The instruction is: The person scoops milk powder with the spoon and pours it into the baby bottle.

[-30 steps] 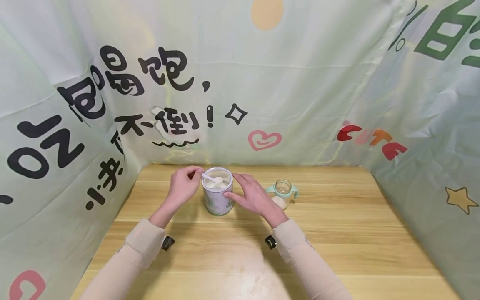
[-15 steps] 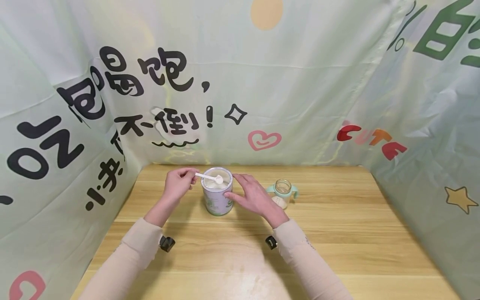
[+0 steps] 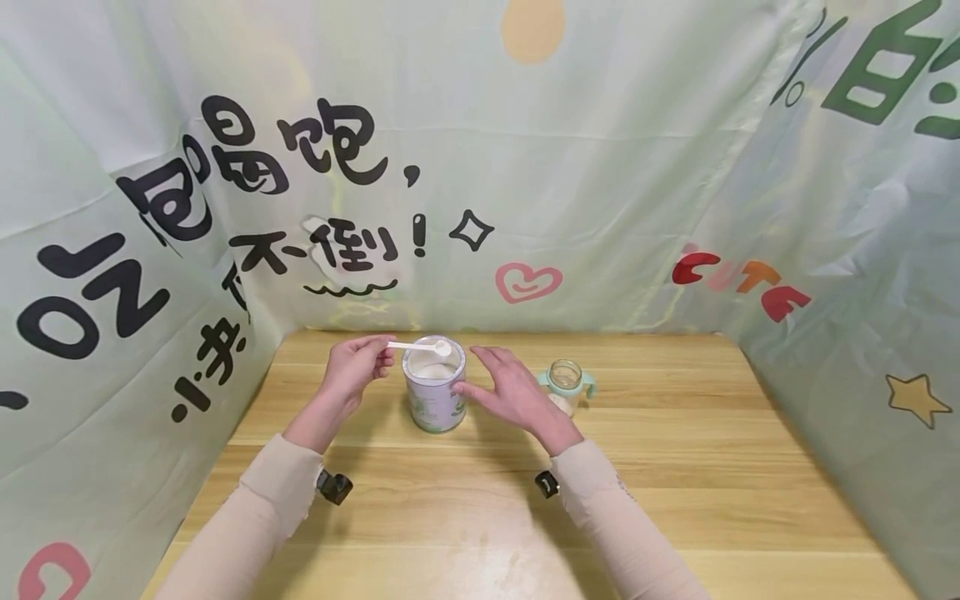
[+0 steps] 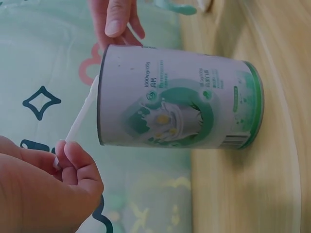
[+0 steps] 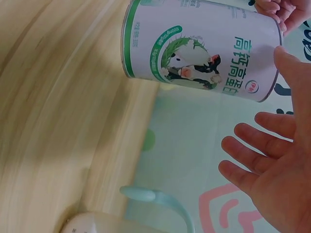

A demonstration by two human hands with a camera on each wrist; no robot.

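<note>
We pinch the scoop [image 3: 415, 346] with our left hand [image 3: 352, 367] over the can [image 3: 437, 408], our right hand [image 3: 516, 390] spread, risking spillage if the scoop tilts.

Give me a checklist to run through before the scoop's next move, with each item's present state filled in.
1. Left hand pinches the scoop by its handle: ok.
2. Scoop's bowl within the opening of the can, as the head view shows: ok.
3. Can upright on the table: ok.
4. Bottle upright, mouth uncovered: ok.
5. Right hand off the can: cannot tell; thumb at its side, contact unclear.
6. Powder level in scoop: cannot tell; too small.
</note>
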